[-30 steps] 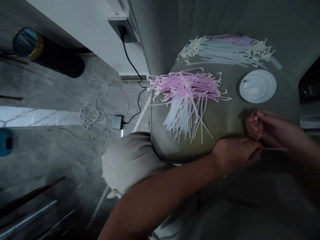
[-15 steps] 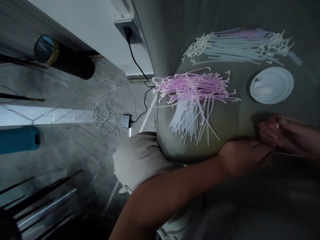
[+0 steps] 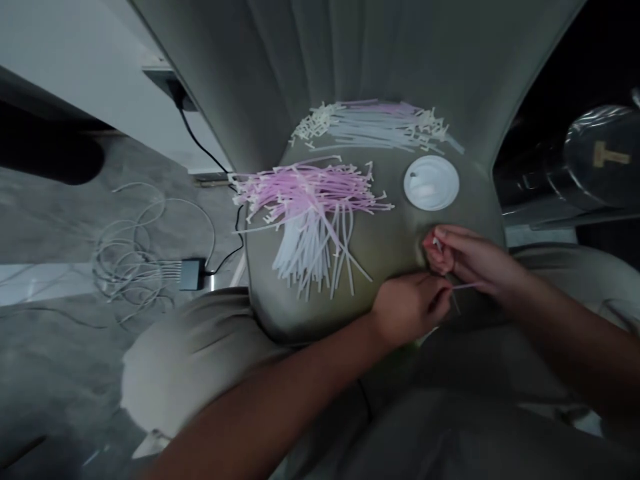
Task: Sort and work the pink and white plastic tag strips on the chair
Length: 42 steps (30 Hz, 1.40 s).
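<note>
My left hand [image 3: 410,308] is closed, its fingertips around a thin pink tube [image 3: 465,286]. The tube runs to the right, under my right hand [image 3: 473,259]. A second, fainter thin strand slants down beside it. My right hand pinches a small white connector [image 3: 437,244] between thumb and fingers, just above my left fingertips. Left of both hands lies a pile of pink tubes [image 3: 320,187] with white T-shaped ends. Loose clear tubes [image 3: 305,253] fan out below that pile. Past my right hand sits a shallow white dish [image 3: 431,170] with small pieces in it.
Everything lies on a grey-green padded chair seat [image 3: 385,240]. A row of clear tubes with white ends [image 3: 375,127] lies by the backrest [image 3: 390,47]. On the floor at left are a grey box [image 3: 191,274] and coiled thin lines [image 3: 130,247]. A black cord [image 3: 200,143] hangs from an outlet.
The view has swung to the right, so the chair and piles appear further left. My hands stay close together, and more of the right forearm shows.
</note>
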### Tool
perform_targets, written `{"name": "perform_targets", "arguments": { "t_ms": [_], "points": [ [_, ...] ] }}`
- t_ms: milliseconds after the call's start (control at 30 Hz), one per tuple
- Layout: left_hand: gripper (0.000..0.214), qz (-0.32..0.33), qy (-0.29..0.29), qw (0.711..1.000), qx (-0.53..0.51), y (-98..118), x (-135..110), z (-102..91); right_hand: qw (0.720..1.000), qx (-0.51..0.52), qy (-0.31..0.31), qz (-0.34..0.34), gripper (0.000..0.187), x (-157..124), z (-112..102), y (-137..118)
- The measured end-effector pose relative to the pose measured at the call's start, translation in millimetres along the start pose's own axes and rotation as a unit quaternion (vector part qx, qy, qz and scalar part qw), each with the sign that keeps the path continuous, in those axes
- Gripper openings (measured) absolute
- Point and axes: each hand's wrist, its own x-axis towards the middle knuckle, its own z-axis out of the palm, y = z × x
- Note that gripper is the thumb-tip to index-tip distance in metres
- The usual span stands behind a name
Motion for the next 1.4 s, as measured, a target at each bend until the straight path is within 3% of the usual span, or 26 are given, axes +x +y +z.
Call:
{"name": "perform_targets", "arguments": {
  "t_ms": [300, 500, 633, 867, 1000, 1133, 1233, 1400],
  "points": [
    [0.023, -0.027, 0.012, 0.999, 0.012, 4, 1, -1.8, 1.0, 0.006, -0.001, -0.017, 0.02, 4, 1, 3],
    [0.022, 0.048, 0.031, 0.995, 0.077, -1, 1, -3.1, 0.999, 0.025, -0.002, -0.042, 0.022, 12, 2, 6],
    [0.026, 0.143, 0.031, 0.964, 0.22, -12, 5, -12.2, 0.997, 0.021, -0.003, -0.068, 0.021, 15, 6, 10],
    [0.025, 0.212, 0.029, 0.898, 0.384, -21, 11, -23.1, 0.993, -0.014, 0.013, -0.113, 0.022, 16, 11, 15],
    [0.027, 0.196, 0.034, 0.901, 0.387, -16, 9, -26.3, 0.99, -0.009, 0.006, -0.138, 0.027, 13, 14, 18],
    [0.027, 0.161, 0.036, 0.921, 0.353, -4, 3, -36.9, 0.982, 0.015, 0.023, -0.186, 0.032, 8, 20, 24],
    [0.028, 0.104, 0.042, 0.93, 0.351, 6, -1, -48.3, 0.977, 0.027, 0.048, -0.208, 0.032, 3, 23, 29],
    [0.034, -0.02, 0.028, 0.928, 0.371, 13, -3, -54.5, 0.979, -0.013, 0.075, -0.189, 0.031, -12, 25, 29]
  ]
}}
